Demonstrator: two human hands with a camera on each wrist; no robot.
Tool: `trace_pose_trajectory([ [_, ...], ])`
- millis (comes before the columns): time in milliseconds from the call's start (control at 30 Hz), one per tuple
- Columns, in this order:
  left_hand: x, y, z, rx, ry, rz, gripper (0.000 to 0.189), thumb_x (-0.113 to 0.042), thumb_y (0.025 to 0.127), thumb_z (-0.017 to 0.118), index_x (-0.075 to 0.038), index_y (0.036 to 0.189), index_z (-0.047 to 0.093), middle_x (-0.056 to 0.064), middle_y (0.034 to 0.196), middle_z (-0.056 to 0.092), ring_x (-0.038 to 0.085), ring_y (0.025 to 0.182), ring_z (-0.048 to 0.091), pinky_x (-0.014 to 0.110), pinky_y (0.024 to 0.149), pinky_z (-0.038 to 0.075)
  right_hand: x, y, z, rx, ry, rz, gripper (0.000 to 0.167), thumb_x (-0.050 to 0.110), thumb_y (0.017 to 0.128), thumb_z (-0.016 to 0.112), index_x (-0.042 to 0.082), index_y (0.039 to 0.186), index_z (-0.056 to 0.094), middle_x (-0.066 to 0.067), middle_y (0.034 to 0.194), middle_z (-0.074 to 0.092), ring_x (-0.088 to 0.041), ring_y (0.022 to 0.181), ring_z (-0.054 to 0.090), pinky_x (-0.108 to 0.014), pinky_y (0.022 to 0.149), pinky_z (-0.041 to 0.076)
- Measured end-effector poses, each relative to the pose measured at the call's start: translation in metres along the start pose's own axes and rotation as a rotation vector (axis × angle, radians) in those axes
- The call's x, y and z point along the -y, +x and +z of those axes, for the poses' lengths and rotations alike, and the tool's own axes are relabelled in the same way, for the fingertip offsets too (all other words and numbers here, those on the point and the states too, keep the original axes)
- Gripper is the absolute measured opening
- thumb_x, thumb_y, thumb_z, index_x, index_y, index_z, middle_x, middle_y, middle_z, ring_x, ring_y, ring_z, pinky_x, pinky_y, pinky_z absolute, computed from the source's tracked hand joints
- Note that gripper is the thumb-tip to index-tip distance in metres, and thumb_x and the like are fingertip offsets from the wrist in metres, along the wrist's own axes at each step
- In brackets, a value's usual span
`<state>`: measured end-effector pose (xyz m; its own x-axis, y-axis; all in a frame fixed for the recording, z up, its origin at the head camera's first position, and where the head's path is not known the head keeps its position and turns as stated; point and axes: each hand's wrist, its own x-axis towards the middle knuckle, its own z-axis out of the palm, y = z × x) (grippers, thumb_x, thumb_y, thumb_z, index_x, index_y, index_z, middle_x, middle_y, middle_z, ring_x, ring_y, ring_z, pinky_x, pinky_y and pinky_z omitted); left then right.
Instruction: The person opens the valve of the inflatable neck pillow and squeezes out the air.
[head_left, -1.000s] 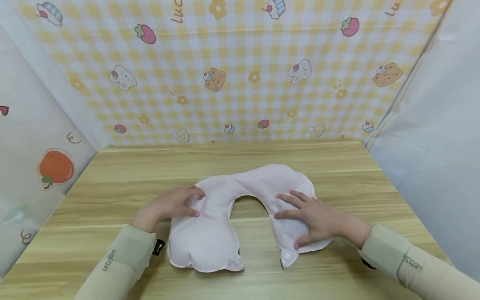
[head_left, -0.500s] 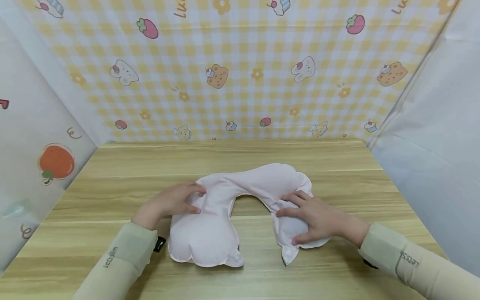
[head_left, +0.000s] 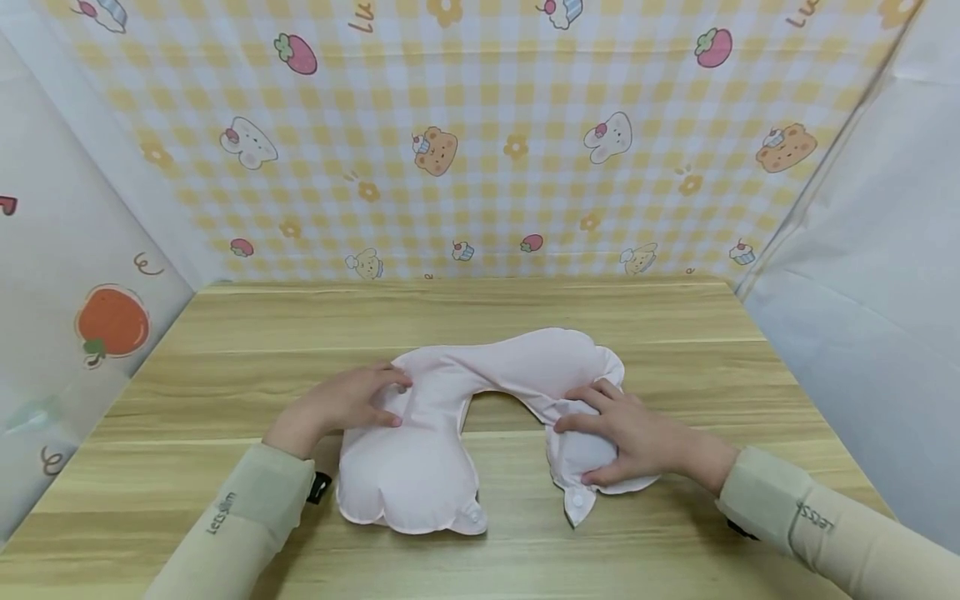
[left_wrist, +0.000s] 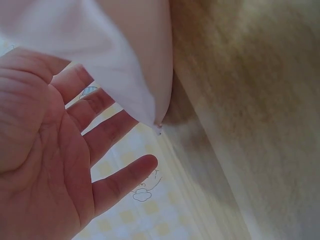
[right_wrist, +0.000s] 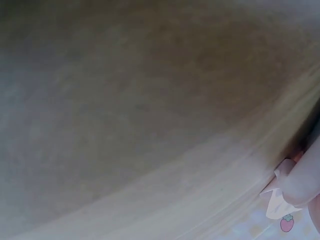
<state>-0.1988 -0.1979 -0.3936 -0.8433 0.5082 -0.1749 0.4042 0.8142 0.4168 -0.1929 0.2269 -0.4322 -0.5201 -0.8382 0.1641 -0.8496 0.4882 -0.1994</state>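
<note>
A pale pink U-shaped neck pillow lies on the wooden table, its opening toward the person. Small pointed tabs, each with a round snap, end both arms of the U. My left hand rests on the pillow's left side, thumb and forefinger over the top. In the left wrist view that hand's other fingers stretch out straight beside the pillow's edge. My right hand grips the right arm of the pillow, fingers bent and fabric creased under them. A bit of the pillow appears at the right wrist view's edge.
The wooden table reaches back to a yellow checked cloth printed with bears and strawberries. White sheets hang as walls on both sides. Dark clips show beneath the pale sleeves.
My right hand's fingers have drawn together, bunching the pillow's right arm into folds. Its right tab has shifted slightly. The left hand stays nearly still; the head view has tilted a little.
</note>
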Motion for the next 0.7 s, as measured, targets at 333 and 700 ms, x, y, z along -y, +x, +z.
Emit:
trace_pose_trajectory([
  [333,-0.0015,-0.0001,-0.0017,-0.009,0.005,0.006,0.053,-0.028,0.085,0.079,-0.01,0.131,0.062,0.017,0.141,0.055,0.043,0.128,0.054,0.06,0.105,0.043,-0.0018,0.0001,0.0019,-0.036,-0.005,-0.015,0.064,0.057,0.07,0.082,0.036,0.126,0.061,-0.002,0.138,0.051,-0.023,0.121,0.042,-0.041,0.075,0.045],
  [700,0.0001,-0.0016,0.0004,-0.017,0.003,0.006,0.052,-0.027,0.085,0.079,-0.009,0.131,0.062,0.017,0.14,0.055,0.043,0.127,0.054,0.06,0.105,0.043,0.0012,-0.0017,0.0003,-0.016,0.006,0.008,0.065,0.059,0.072,0.079,0.037,0.13,0.06,-0.003,0.14,0.05,-0.023,0.124,0.042,-0.044,0.076,0.046],
])
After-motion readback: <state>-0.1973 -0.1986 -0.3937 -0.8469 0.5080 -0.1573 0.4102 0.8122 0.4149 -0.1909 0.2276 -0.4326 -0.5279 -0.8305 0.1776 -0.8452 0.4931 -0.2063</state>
